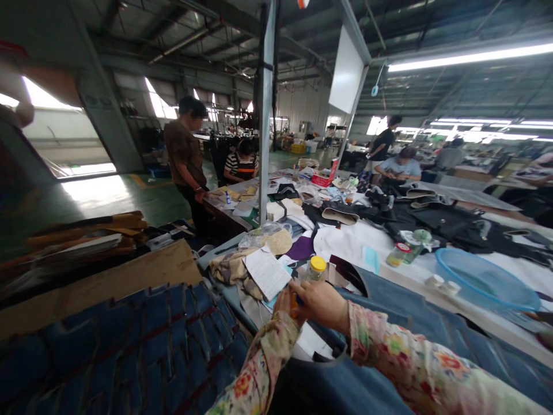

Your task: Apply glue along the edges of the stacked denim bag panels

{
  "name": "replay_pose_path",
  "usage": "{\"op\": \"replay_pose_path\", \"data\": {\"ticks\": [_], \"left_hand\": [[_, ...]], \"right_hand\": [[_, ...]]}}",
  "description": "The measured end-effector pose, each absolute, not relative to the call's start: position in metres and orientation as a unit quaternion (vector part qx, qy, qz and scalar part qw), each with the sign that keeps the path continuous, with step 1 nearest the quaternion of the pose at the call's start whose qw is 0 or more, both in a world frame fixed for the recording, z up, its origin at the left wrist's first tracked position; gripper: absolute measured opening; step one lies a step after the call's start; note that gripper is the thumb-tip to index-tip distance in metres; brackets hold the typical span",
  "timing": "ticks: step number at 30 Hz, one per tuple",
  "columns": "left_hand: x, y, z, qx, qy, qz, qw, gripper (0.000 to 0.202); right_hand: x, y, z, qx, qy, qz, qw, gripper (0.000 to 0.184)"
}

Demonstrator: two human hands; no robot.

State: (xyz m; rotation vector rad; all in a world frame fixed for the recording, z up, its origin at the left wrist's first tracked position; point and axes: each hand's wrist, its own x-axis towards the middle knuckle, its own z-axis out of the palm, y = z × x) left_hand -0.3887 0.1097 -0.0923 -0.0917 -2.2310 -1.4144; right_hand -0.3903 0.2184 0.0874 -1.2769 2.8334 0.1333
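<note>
My left hand point(284, 304) and my right hand point(324, 299) come together over the near end of the work table. Both have their fingers closed around a small orange-and-blue thing point(296, 306). Most of it is hidden by the fingers, so its kind does not show. Just behind my right hand stands a clear jar with a yellow lid point(318, 264). A white sheet of paper with writing point(266, 272) lies beyond my left hand, partly over camouflage-patterned cloth point(228, 268).
Blue panels point(129, 346) are piled at left beside cardboard point(168, 265). A metal post point(264, 127) rises from the table. A blue basin point(484, 279) and a red-lidded jar point(398, 255) stand right. A person point(185, 150) stands at the table's left side; others work farther back.
</note>
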Motion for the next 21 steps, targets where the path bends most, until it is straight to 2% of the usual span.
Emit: {"op": "replay_pose_path", "data": {"ticks": [3, 7, 10, 13, 16, 21], "left_hand": [[-0.381, 0.102, -0.092, -0.078, -0.826, -0.485, 0.275, 0.076], [-0.370, 0.086, -0.093, -0.051, -0.823, -0.520, 0.223, 0.085], [-0.363, 0.076, -0.107, 0.030, -0.805, -0.569, 0.165, 0.070], [-0.361, 0.066, -0.127, 0.104, -0.813, -0.566, 0.092, 0.051], [-0.363, 0.060, -0.139, 0.061, -0.864, -0.499, 0.041, 0.041], [-0.366, 0.066, -0.138, -0.041, -0.951, -0.306, 0.003, 0.041]], "right_hand": [[-0.390, 0.218, 0.082, -0.417, 0.908, 0.009, 0.045, 0.030], [-0.398, 0.224, 0.082, -0.408, 0.912, -0.007, 0.039, 0.020], [-0.409, 0.234, 0.091, -0.385, 0.922, -0.024, 0.033, 0.023], [-0.423, 0.249, 0.109, -0.369, 0.929, -0.041, 0.007, 0.027], [-0.441, 0.268, 0.136, -0.344, 0.938, -0.042, -0.032, 0.027], [-0.481, 0.317, 0.189, -0.266, 0.959, -0.019, -0.092, 0.029]]}}
